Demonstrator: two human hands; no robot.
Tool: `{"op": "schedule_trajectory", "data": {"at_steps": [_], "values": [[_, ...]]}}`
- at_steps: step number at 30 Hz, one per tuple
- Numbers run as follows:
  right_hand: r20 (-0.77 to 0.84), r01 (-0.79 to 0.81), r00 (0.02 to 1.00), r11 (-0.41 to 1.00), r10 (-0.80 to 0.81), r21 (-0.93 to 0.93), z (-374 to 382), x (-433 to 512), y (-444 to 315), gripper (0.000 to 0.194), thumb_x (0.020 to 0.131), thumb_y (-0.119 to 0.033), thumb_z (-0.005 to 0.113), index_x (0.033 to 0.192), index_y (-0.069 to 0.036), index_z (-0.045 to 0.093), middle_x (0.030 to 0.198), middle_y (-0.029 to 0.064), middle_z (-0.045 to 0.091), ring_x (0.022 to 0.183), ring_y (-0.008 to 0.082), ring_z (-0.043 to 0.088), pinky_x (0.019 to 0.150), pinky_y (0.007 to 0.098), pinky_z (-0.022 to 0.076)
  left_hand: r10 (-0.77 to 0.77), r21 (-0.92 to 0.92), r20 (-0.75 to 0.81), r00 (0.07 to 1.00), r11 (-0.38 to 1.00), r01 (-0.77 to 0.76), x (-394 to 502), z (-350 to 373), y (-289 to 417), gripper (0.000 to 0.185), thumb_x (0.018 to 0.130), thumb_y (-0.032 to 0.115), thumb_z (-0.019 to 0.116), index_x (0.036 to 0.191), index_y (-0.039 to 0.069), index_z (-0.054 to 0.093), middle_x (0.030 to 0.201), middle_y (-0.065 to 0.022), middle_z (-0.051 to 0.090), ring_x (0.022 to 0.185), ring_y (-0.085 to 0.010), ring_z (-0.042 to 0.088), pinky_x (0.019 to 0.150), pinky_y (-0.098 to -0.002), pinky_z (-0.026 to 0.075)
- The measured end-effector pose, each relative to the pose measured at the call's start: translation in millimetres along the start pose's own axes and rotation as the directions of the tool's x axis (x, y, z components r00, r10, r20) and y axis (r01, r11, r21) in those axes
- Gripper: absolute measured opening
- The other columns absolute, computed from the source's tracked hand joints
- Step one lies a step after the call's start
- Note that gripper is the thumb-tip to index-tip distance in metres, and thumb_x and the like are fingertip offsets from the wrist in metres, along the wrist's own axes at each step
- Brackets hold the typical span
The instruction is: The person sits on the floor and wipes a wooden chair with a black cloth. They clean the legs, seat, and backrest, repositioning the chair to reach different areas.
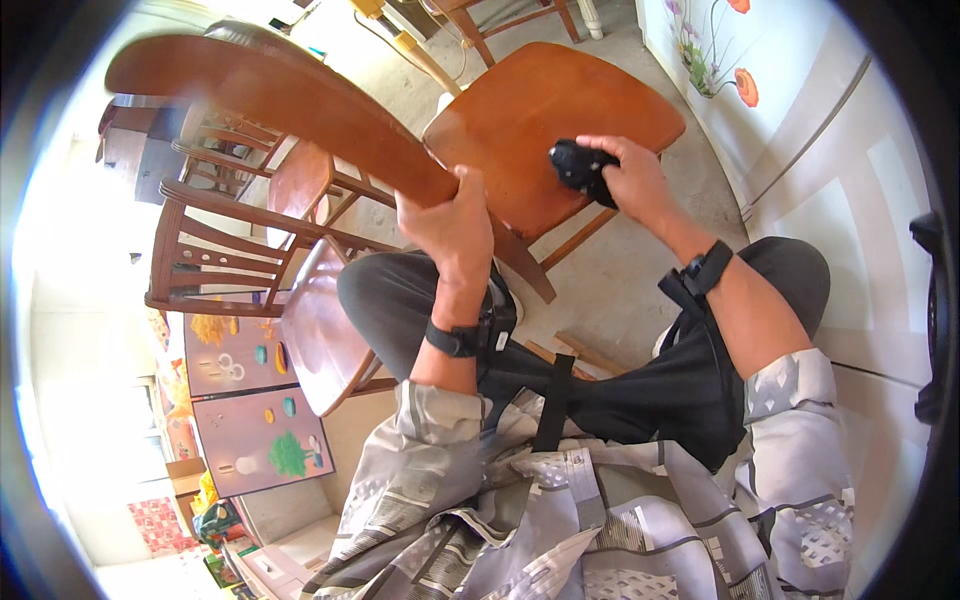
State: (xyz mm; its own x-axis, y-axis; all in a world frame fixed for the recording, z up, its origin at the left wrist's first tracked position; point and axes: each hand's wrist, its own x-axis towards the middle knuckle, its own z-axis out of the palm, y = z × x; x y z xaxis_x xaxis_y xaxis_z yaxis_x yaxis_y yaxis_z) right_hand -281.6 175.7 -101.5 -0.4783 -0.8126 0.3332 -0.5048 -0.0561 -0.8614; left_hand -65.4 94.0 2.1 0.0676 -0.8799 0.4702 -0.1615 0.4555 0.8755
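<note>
A brown wooden chair stands tipped before my knees, its seat (551, 120) turned towards me. My left hand (450, 225) is closed around the chair's curved wooden back post (315, 120), which runs from the upper left down between my legs. Over the near right part of the seat, my right hand (637, 180) grips a bunched black cloth (581, 169) with white specks. Whether the cloth presses on the seat or hovers just above it, I cannot tell. The post's lower end (529, 262) points at the floor.
More wooden chairs (225, 247) with slatted backs stand close on the left. A white cabinet (832, 180) with flower decoration borders the right side. Wood strips (589, 352) lie on the concrete floor (600, 277) between my feet. A yellow pole-like object (420, 56) is beyond the seat.
</note>
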Motion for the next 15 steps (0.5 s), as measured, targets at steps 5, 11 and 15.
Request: {"op": "schedule_trajectory", "data": {"at_steps": [5,11,15], "values": [[-0.012,-0.196,0.977,0.914,0.214,0.356,-19.7,36.4,7.3,0.04,0.093,-0.008,0.058,0.129,0.002,0.073,0.118,0.019,0.079,0.112,0.0294,0.078,0.099,0.04,0.0585,-0.006,-0.026,0.119,0.993,1.0,0.009,29.5,25.1,20.9,0.019,0.088,-0.002,0.075,0.102,-0.001,0.063,0.079,-0.0041,0.07,0.064,-0.0123,0.067,0.058,-0.0296,0.054],[0.46,-0.482,0.876,0.229,0.144,0.846,-4.8,59.0,-24.5,0.028,0.108,-0.017,0.054,0.124,0.001,0.07,0.109,0.009,0.076,0.097,0.0205,0.075,0.091,0.0398,0.0602,0.021,-0.051,0.14,0.99,0.999,-0.014,43.5,21.8,21.5,0.018,0.09,-0.002,0.076,0.104,-0.003,0.065,0.082,-0.0064,0.072,0.064,-0.0134,0.07,0.058,-0.0288,0.056],[0.574,-0.605,0.79,0.434,0.218,0.668,12.2,68.2,-27.3,0.031,0.108,-0.016,0.057,0.136,-0.005,0.067,0.123,0.0118,0.075,0.113,0.0265,0.075,0.1,0.0425,0.0611,-0.013,-0.004,0.113,0.994,1.0,0.014,44.0,13.0,14.4,0.013,0.09,-0.002,0.074,0.1,-0.004,0.066,0.08,-0.008,0.073,0.062,-0.0149,0.069,0.058,-0.0292,0.055]]}}
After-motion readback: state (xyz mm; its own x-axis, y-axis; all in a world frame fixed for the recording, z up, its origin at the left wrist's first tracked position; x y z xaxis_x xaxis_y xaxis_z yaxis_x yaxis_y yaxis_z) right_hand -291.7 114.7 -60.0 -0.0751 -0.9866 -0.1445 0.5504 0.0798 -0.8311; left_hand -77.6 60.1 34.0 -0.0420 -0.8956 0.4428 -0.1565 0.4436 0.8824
